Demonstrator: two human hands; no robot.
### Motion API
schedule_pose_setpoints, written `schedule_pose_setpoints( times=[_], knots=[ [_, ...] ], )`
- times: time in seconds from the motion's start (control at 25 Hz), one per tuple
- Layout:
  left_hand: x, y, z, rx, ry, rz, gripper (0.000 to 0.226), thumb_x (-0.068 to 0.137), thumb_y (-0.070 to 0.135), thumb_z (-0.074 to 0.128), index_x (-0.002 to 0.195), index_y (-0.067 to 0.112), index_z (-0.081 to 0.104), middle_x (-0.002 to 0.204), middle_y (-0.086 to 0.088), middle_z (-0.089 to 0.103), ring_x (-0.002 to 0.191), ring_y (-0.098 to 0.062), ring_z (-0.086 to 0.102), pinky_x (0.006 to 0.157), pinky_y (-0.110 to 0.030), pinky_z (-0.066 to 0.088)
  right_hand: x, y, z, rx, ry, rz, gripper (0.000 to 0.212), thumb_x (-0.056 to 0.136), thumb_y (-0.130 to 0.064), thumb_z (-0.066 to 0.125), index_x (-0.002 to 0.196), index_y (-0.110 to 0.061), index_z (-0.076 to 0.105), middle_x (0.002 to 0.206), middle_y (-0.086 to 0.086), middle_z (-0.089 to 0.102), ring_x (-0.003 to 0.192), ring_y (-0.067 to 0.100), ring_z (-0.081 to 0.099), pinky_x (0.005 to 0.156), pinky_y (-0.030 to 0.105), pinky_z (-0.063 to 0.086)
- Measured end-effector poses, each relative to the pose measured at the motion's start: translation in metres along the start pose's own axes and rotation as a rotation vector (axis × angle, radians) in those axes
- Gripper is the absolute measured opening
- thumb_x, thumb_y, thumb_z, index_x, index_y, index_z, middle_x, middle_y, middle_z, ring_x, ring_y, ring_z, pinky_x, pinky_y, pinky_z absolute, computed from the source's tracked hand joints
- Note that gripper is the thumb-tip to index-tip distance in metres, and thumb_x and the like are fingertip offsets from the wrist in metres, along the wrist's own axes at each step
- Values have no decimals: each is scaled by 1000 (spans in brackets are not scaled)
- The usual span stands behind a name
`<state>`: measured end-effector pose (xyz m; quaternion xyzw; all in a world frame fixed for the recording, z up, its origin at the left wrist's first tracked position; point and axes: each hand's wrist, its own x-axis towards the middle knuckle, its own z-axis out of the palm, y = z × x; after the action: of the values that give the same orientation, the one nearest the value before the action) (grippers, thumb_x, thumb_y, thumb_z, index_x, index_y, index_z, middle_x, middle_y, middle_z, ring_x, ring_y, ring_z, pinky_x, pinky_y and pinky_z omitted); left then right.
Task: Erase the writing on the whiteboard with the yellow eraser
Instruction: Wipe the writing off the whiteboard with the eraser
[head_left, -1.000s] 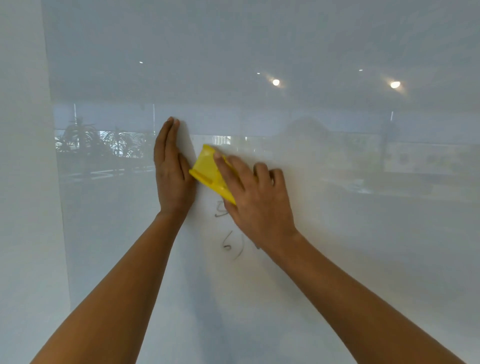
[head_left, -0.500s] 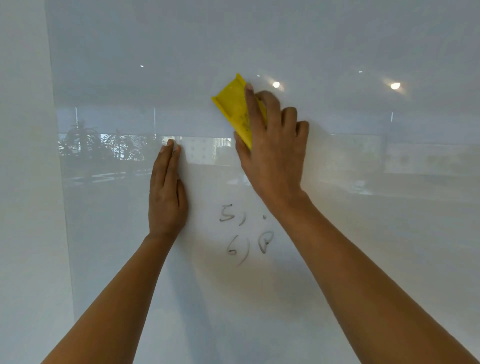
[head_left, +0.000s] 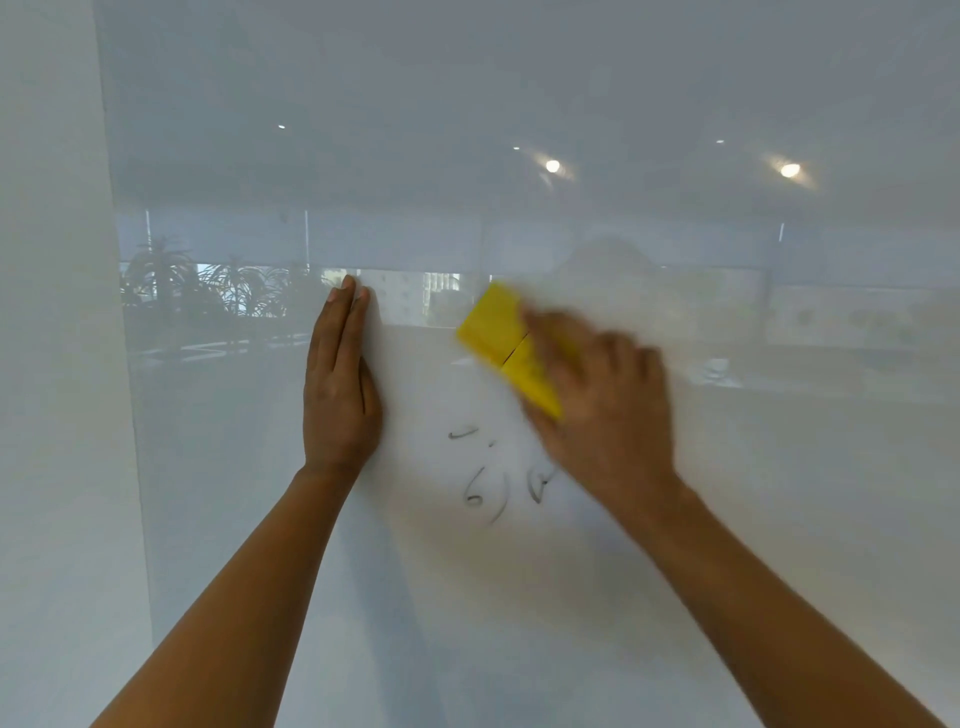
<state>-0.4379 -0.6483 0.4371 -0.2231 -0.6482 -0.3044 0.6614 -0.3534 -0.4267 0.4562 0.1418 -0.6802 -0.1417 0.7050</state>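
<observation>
A glossy whiteboard (head_left: 727, 519) fills the view. My right hand (head_left: 597, 395), blurred by motion, presses the yellow eraser (head_left: 498, 332) flat against the board, just above and to the right of the writing. Grey marker writing (head_left: 488, 488) remains below: a short stroke, a dot, "6)" and part of a letter. The heel of my right hand covers the writing's right edge. My left hand (head_left: 340, 384) lies flat on the board with its fingers together, to the left of the writing, holding nothing.
The board's left edge (head_left: 124, 364) meets a plain white wall (head_left: 52, 415). Reflections of ceiling lights, windows and plants show on the board's upper half.
My right hand has swept the eraser down from the upper board onto the top of the writing. Most of "5)" is wiped away. My left hand has stayed flat in place.
</observation>
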Motion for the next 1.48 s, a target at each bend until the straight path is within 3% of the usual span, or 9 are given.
schedule_pose_setpoints(
  times=[0.2,0.36,0.48,0.64,0.76,0.92,1.04,1.36,1.48],
  knots=[
    [-1,1,0,-6,0,-11,57,88,-17,30,142,-3,36,151,-11,32,143,-22,25,118,-33,20,36,18,-5,-74,127,365,56,88,-37,57,138,-14,45,126,10,54,82,30,44,65,38,31],
    [-1,0,0,-8,3,6,56,88,-16,30,142,-4,37,150,-11,32,142,-24,26,118,-36,22,-37,-41,3,30,-49,-40,66,80,-34,53,140,-15,33,130,6,38,82,27,37,70,37,29],
    [-1,-1,0,-1,0,12,55,89,-15,30,142,-4,37,150,-12,32,143,-24,26,118,-36,21,-128,-83,5,74,-181,-397,49,90,-14,44,139,-17,38,132,3,40,86,28,44,77,42,34],
    [-1,-1,0,-3,1,7,55,88,-15,30,142,-5,37,150,-11,32,142,-24,26,118,-36,21,-163,-67,-6,90,-210,-503,44,96,-9,24,135,-22,42,130,-2,42,90,25,47,80,41,35],
    [-2,-2,1,-1,7,6,56,87,-17,30,142,-4,37,150,-10,32,142,-24,26,118,-36,22,-107,-15,-12,129,-84,-348,43,91,-25,40,133,-17,41,131,4,41,84,29,45,75,39,33],
    [-2,1,0,-6,14,0,58,86,-19,30,141,-4,38,150,-9,32,142,-24,27,118,-36,22,6,60,-19,-56,124,164,50,89,-35,55,134,-13,47,125,15,54,81,34,49,66,39,32],
    [-2,1,0,-3,13,-5,58,86,-19,29,141,-4,37,150,-12,33,142,-25,26,118,-37,22,46,52,-13,-74,135,372,58,86,-40,58,137,-14,45,126,13,55,86,33,48,67,39,33],
    [-2,0,0,-4,2,-3,55,88,-15,29,142,-4,37,150,-14,33,142,-24,26,118,-35,21,-85,-60,2,61,-135,-308,60,85,-24,58,141,-15,36,133,5,39,84,27,42,75,40,34],
    [-2,0,-1,-5,3,-2,56,87,-17,29,142,-4,37,150,-13,32,143,-23,26,118,-35,21,-170,-73,-3,83,-264,-539,42,97,-8,28,135,-21,42,129,-1,43,88,25,49,78,41,38]
  ],
)
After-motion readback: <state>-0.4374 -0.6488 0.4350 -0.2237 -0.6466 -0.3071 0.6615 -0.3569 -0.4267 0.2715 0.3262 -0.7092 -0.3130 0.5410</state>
